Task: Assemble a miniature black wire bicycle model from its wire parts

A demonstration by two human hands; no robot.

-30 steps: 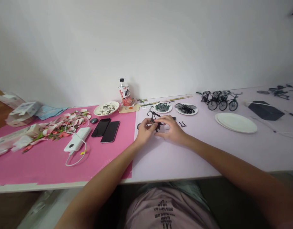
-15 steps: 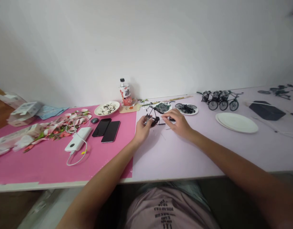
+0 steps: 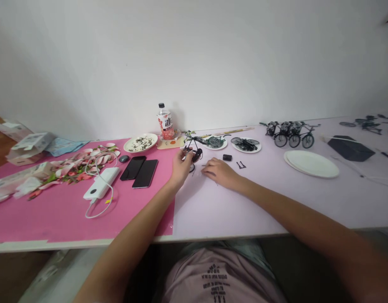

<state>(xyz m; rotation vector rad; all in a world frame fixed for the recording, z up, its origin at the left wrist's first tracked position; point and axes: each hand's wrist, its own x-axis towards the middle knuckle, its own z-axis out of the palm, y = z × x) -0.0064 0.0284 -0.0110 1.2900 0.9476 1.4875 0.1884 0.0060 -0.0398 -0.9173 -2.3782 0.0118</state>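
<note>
My left hand [image 3: 181,165] is closed around a partly built black model bicycle [image 3: 195,151], tilted just above the table, its lower part covered by my fingers. To the right of it my right hand [image 3: 221,172] rests low on the lilac surface, fingertips pinched together at small thin pieces too fine to make out. Beyond that hand lie a small black block [image 3: 227,157] and a pair of small black forked parts [image 3: 241,165]. Behind are a plate of green wheels [image 3: 216,143] and a plate of black bicycle parts [image 3: 248,144].
Finished model bicycles [image 3: 293,134] stand at the right behind stacked white plates [image 3: 312,164]. A dark hexagonal piece [image 3: 351,148] lies farther right. On the pink side are two phones [image 3: 145,173], a power bank [image 3: 101,183], loose petals [image 3: 76,168] and a drink bottle [image 3: 166,122].
My right hand has moved down and left, away from the bicycle to the tabletop, uncovering the black block and forked parts. My left hand with the bicycle has shifted slightly left.
</note>
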